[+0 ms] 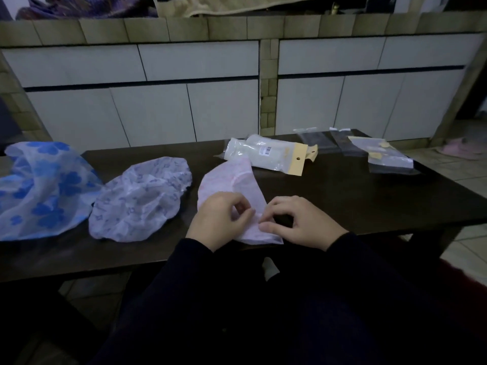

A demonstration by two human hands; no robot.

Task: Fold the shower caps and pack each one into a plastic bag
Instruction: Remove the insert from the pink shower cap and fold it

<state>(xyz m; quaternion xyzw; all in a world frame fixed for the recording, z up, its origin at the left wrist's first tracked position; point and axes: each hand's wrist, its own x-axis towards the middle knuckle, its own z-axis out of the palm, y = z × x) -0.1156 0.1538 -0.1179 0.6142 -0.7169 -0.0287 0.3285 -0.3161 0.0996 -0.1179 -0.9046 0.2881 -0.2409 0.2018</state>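
Observation:
A pale pink shower cap (pixel 232 180), folded into a long strip, lies on the dark table (pixel 355 201) in front of me. My left hand (pixel 220 219) pinches its near end with curled fingers. My right hand (pixel 297 222) pinches the same end from the right, thumb pressed on the fold. A white cap with grey-blue print (pixel 142 198) lies crumpled to the left. A blue-flowered cap (pixel 39 191) sits at the far left edge. Two packed bags with tan header cards (pixel 274 154) lie behind the pink cap.
Empty clear plastic bags (pixel 326 140) and another bag with tan cards (pixel 387 156) lie at the table's far right. A tiled counter wall (pixel 184 101) stands behind the table. The table's near edge runs just below my wrists.

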